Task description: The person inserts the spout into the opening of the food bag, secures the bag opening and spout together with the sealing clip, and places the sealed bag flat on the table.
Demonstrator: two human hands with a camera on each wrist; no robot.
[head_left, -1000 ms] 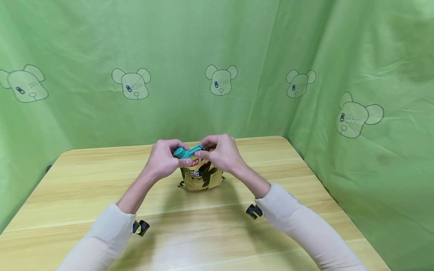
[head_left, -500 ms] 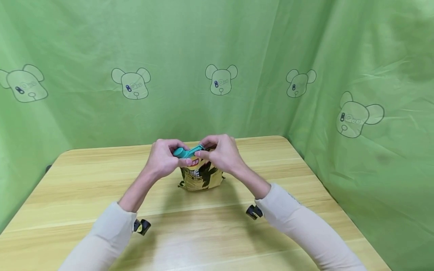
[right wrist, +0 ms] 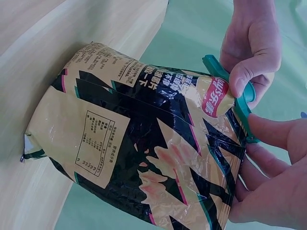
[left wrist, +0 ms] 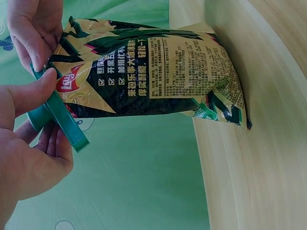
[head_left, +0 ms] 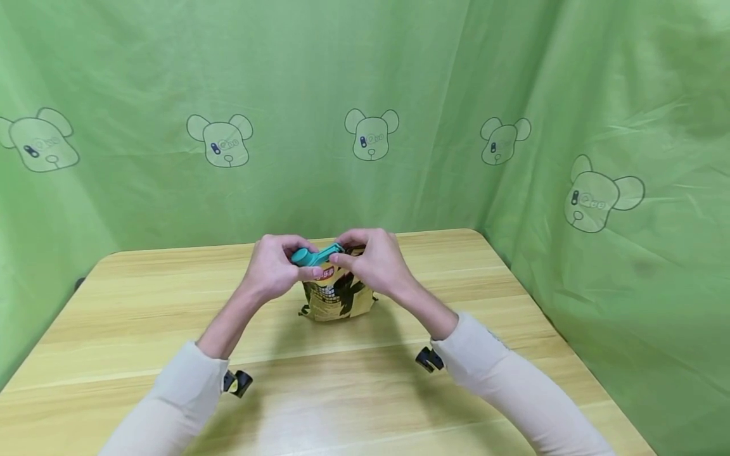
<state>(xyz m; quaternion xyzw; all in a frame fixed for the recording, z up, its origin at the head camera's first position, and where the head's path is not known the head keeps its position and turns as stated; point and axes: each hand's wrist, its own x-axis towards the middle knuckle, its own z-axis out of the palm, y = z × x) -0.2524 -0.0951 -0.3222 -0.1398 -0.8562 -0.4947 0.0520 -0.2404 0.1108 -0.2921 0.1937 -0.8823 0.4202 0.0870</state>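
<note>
A gold and black Lay's chip bag (head_left: 339, 301) stands upright on the table, its printed back facing me. A teal bag clip (head_left: 322, 254) with a round cap lies along the bag's top edge, at the left part of it. My left hand (head_left: 274, 269) grips the clip at its cap end, thumb in front and fingers curled behind. My right hand (head_left: 376, 259) pinches the clip's other end at the bag's top, thumb on the near side. In the right wrist view, the right fingers (right wrist: 261, 165) lie close along the bag's top edge.
The wooden table (head_left: 342, 392) has rounded far corners. Green curtains (head_left: 296, 190) with bear-head prints hang behind it and on the right. Black wrist-camera mounts (head_left: 236, 383) show below both cuffs.
Both hands keep their hold on the clip, and the bag stays in place. The right forearm shifts very slightly downward.
</note>
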